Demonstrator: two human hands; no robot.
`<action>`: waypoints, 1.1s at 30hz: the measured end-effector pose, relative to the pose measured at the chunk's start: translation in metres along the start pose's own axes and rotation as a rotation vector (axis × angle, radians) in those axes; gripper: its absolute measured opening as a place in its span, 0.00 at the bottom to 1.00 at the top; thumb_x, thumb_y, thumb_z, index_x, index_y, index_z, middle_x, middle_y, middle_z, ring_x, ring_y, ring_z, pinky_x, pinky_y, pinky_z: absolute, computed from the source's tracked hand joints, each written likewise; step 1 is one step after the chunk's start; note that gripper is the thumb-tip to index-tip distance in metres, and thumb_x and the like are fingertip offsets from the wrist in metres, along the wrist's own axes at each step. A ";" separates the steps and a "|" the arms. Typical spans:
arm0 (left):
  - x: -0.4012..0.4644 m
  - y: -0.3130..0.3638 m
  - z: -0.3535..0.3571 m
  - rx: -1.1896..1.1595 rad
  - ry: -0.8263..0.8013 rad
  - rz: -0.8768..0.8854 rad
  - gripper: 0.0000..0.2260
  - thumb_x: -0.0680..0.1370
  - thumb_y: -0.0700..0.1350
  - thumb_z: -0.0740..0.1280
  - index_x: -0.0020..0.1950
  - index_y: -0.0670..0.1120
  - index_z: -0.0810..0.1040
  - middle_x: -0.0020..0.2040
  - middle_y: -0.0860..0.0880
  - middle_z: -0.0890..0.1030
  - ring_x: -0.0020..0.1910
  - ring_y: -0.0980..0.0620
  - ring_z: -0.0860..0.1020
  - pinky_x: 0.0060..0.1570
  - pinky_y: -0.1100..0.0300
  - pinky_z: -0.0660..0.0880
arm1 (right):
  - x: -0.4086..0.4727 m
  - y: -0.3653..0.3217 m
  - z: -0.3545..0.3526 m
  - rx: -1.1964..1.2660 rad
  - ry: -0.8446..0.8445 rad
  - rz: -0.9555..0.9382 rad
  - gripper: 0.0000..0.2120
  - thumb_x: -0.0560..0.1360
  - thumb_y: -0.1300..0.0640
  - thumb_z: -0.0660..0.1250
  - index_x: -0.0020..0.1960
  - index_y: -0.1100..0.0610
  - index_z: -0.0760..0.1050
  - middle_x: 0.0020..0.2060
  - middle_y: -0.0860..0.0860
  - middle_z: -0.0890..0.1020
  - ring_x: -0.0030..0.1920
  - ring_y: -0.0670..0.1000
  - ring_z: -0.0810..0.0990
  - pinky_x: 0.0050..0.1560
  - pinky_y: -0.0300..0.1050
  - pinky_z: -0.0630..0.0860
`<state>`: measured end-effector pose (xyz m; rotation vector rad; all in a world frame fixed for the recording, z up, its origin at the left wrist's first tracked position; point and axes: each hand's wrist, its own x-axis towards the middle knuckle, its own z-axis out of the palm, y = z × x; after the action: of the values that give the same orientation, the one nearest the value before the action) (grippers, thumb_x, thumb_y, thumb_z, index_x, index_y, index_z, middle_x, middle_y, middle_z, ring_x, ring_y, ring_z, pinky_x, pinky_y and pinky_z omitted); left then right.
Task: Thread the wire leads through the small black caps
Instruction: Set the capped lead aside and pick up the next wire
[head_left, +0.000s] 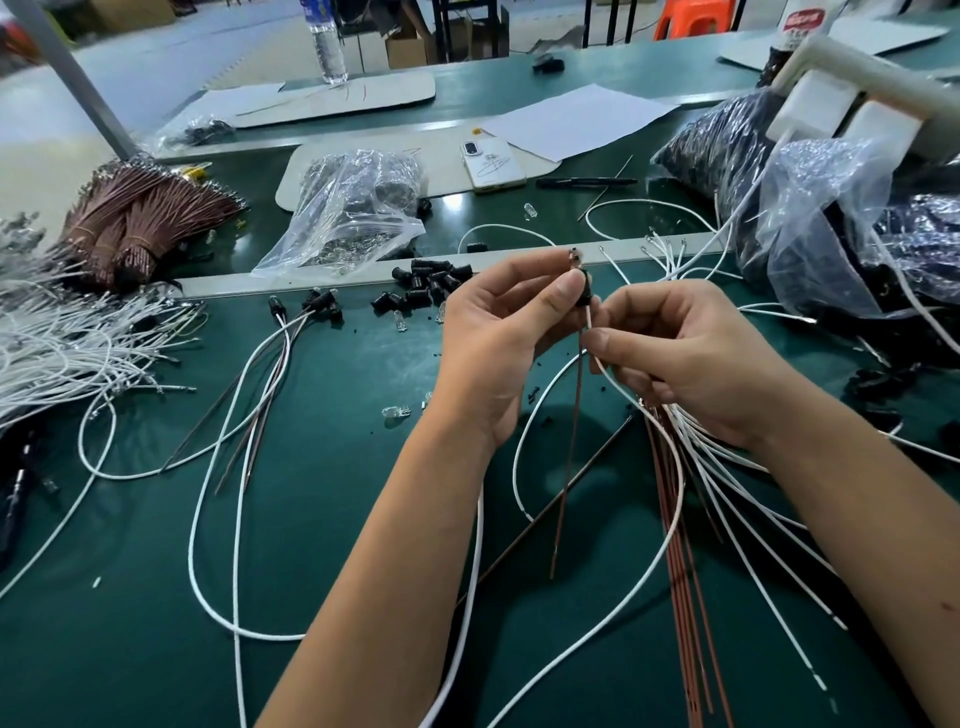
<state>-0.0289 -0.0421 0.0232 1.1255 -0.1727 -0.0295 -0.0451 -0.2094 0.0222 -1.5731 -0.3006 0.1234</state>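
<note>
My left hand (498, 343) pinches a small black cap (586, 292) between thumb and fingers, held above the green table. A metal terminal (574, 256) sticks out above the cap. A brown wire (570, 441) and a white wire (670, 525) hang down from the cap. My right hand (691, 358) pinches the white wire just under the cap and also holds a bundle of brown and white wires (691, 499) that trail toward me. Loose black caps (431, 283) lie in a pile just beyond my hands.
Several finished leads with caps (317, 304) lie left of the pile. Bundles of brown wires (135, 218) and white wires (57, 338) fill the left side. A clear bag of parts (353, 208), a phone (491, 163), a pen (584, 182) and dark bags (831, 208) lie behind.
</note>
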 end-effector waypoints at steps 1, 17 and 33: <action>0.001 0.000 0.000 0.000 0.005 -0.014 0.08 0.77 0.32 0.69 0.55 0.36 0.81 0.42 0.43 0.84 0.39 0.47 0.83 0.48 0.56 0.81 | 0.000 0.000 0.000 -0.007 0.007 0.007 0.08 0.70 0.55 0.76 0.42 0.59 0.81 0.29 0.49 0.78 0.24 0.45 0.68 0.23 0.33 0.63; 0.007 0.007 -0.006 -0.159 0.174 -0.093 0.07 0.78 0.36 0.71 0.40 0.44 0.81 0.35 0.46 0.83 0.35 0.49 0.83 0.36 0.61 0.80 | -0.003 0.000 0.000 -0.053 -0.146 0.143 0.08 0.78 0.51 0.69 0.46 0.54 0.82 0.29 0.55 0.80 0.28 0.47 0.75 0.26 0.32 0.66; 0.017 0.013 -0.033 -0.296 0.564 -0.078 0.05 0.78 0.38 0.72 0.44 0.42 0.78 0.35 0.46 0.82 0.32 0.52 0.81 0.33 0.63 0.79 | -0.017 -0.016 -0.020 0.420 -0.864 0.317 0.21 0.84 0.49 0.63 0.51 0.67 0.81 0.22 0.61 0.75 0.15 0.49 0.67 0.17 0.31 0.61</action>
<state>-0.0080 -0.0091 0.0231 0.8079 0.3686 0.1870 -0.0582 -0.2333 0.0368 -1.0627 -0.6429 1.0587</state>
